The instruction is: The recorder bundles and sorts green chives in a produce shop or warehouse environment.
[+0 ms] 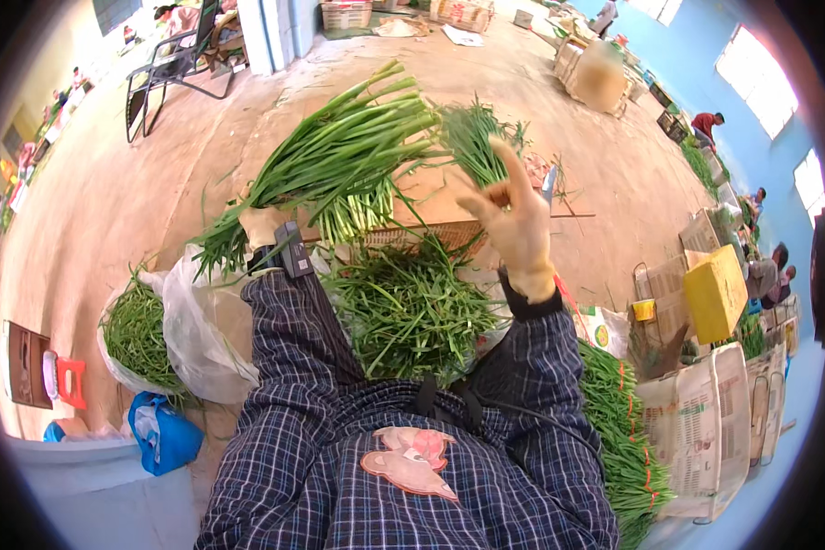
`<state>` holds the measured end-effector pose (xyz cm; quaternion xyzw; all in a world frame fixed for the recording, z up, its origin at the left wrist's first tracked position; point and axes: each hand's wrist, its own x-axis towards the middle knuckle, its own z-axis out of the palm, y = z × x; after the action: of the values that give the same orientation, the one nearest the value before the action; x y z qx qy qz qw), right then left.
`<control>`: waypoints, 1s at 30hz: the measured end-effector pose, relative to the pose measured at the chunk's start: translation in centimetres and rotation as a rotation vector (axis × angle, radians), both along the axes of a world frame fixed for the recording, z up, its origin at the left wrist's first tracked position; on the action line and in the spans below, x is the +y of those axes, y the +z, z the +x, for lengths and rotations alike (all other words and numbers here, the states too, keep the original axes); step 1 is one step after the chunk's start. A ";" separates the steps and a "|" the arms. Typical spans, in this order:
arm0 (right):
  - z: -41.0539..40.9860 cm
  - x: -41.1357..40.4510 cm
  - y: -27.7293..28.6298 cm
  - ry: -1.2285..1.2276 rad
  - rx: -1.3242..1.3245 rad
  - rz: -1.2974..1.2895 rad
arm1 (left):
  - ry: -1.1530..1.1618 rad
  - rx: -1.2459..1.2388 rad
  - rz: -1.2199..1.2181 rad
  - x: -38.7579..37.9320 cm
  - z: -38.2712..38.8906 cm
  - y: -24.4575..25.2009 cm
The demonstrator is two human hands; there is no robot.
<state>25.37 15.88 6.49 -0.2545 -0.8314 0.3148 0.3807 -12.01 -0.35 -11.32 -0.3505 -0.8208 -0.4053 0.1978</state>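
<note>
My left hand point(262, 227) grips a large bunch of long green stalks, perhaps garlic chives or scallions point(344, 137), with its pale stem ends pointing up and right. My right hand point(515, 220) is raised with its fingers apart and nothing in it. Beyond it lies another green bunch point(478, 141), near a knife blade point(548, 184). Under the held bunch, more stalks with pale ends point(357, 214) rest on a brown board point(430, 196). A heap of loose green leaves point(412, 309) lies between the board and my lap.
Left are a plastic bag of greens point(137, 337), a blue bag point(165, 433) and a red stool point(72, 381). Banded green bundles point(625, 426), plastic crates point(694, 426) and a yellow block point(715, 292) stand right. A folding chair point(172, 65) is farther off; people are along the right wall.
</note>
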 end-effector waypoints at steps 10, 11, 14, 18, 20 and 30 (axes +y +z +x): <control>-3.3 6.3 0.2 0.145 0.063 -0.329 | -0.783 -1.206 1.075 -0.4 2.7 1.9; -3.4 6.6 -0.3 0.143 0.110 -0.354 | -0.779 -1.253 1.101 -0.5 2.3 1.5; -3.7 6.6 -1.8 0.699 0.173 -0.597 | -0.870 -1.254 1.094 0.2 1.6 0.1; -1.3 6.0 -3.9 0.727 0.147 -0.840 | -0.228 -0.597 0.510 -0.3 1.6 -0.5; 0.6 5.6 -4.6 0.741 0.356 -0.968 | -0.290 -0.616 0.567 -1.1 1.4 -0.1; 2.4 0.1 -5.8 0.025 -0.464 0.168 | -0.291 -0.567 0.567 -1.7 1.9 1.1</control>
<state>27.81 15.96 0.71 -0.2770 -0.9229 0.1824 0.1957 -10.12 -2.04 -10.20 -0.2690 -0.6410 -0.7188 -0.0064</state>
